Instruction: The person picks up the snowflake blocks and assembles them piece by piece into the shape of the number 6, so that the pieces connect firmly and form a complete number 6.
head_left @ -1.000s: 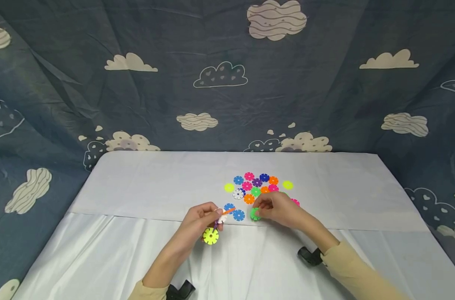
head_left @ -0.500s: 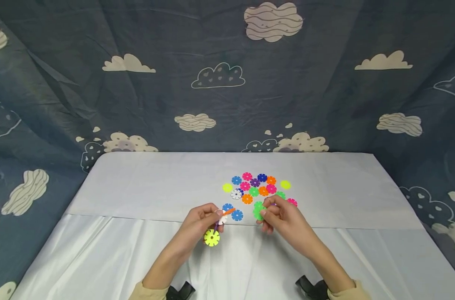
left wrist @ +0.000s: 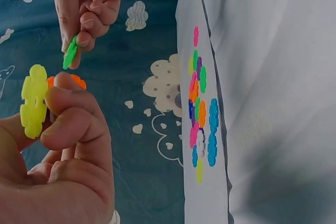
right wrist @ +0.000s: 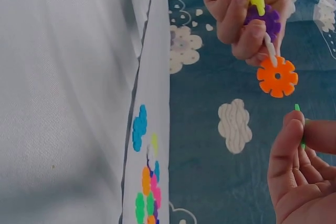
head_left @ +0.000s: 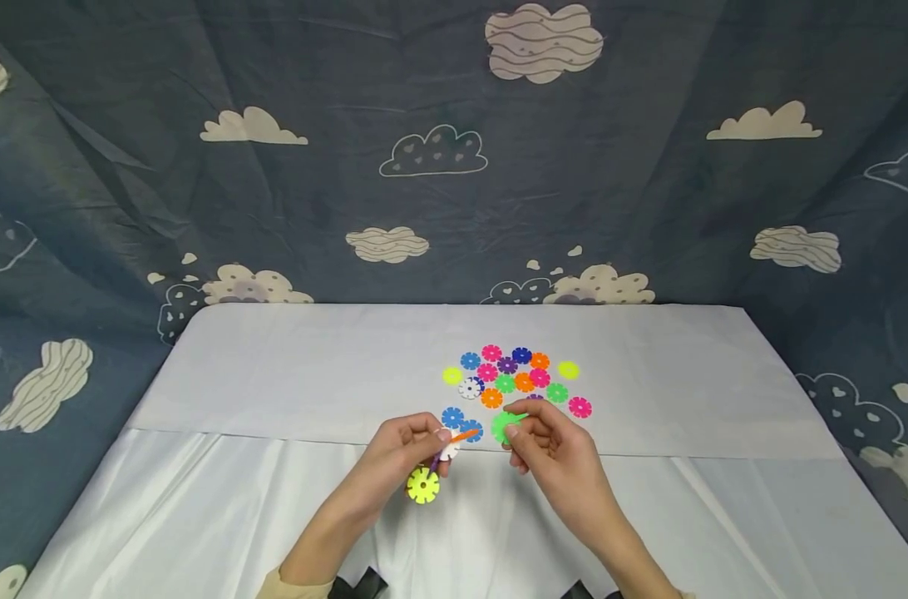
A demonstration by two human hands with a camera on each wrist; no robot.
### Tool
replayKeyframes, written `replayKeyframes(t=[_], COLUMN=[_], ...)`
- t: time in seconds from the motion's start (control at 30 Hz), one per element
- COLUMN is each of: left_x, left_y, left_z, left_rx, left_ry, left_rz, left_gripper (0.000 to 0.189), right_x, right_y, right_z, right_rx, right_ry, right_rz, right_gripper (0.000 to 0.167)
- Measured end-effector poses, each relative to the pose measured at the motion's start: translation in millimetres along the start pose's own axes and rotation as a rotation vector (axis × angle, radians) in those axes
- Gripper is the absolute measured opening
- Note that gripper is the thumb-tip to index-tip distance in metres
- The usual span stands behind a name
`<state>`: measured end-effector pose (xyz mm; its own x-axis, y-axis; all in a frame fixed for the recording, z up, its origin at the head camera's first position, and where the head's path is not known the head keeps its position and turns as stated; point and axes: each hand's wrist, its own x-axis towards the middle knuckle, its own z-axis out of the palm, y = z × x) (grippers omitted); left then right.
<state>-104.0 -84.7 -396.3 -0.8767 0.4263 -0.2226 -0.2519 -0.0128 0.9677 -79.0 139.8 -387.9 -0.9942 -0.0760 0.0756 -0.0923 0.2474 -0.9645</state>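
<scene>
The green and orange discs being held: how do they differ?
The green disc is separate, pinched in the right hand; the orange disc joins a white disc in the left hand. In the head view, green shows its face, orange its edge. Both are held up.

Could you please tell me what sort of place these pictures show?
Probably an improvised tabletop play or filming corner; the wider room is out of view. A dark blue cloud-printed fabric backdrop hangs behind a table covered with white cloth, where small, notched, multicoloured plastic-looking discs lie.
</scene>
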Motion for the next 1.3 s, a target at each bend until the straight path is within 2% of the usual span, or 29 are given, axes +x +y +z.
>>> replayKeyframes(t=[0.2, 0.43, 0.57, 0.67, 0.87, 1.07, 1.2, 1.3], left_x=[-1.1, -0.9, 1.1, 2.6, 2.5, 2.4, 2.8, 4.5], left_y=[0.1, 0.7, -1.5, -4.5, -7.4, -6.1, -6.5, -6.9], left_z=[0.7, 2.5, 4.3, 4.5, 1.0, -2.0, -1.8, -0.5], left_rx=[0.005, 0.055, 0.102, 0.118, 0.142, 0.184, 0.184, 0.168], left_ry=[-0.045, -0.039, -0.017, -0.016, -0.055, -0.070, -0.061, -0.040], left_rz=[0.016, 0.026, 0.045, 0.066, 0.069, 0.058, 0.059, 0.062], left_gripper=[0.028, 0.023, 0.021, 0.020, 0.021, 0.020, 0.021, 0.021], right_x=[-2.7, -4.7, -4.3, -3.2, -2.1, -1.6, -1.6, -0.7], right_y=[0, 0, 1, 3, 6, 9, 11, 12], right_z=[6, 10, 11, 12, 11, 11, 13, 14], right_rx=[-0.097, -0.185, -0.185, -0.164, -0.142, -0.177, -0.194, -0.128], right_ry=[-0.002, -0.011, -0.006, -0.020, -0.075, -0.128, -0.118, -0.101], right_rz=[0.012, -0.070, -0.111, -0.099, -0.047, -0.081, -0.085, -0.045], right_gripper=[0.026, 0.024, 0.022, 0.021, 0.021, 0.022, 0.021, 0.022])
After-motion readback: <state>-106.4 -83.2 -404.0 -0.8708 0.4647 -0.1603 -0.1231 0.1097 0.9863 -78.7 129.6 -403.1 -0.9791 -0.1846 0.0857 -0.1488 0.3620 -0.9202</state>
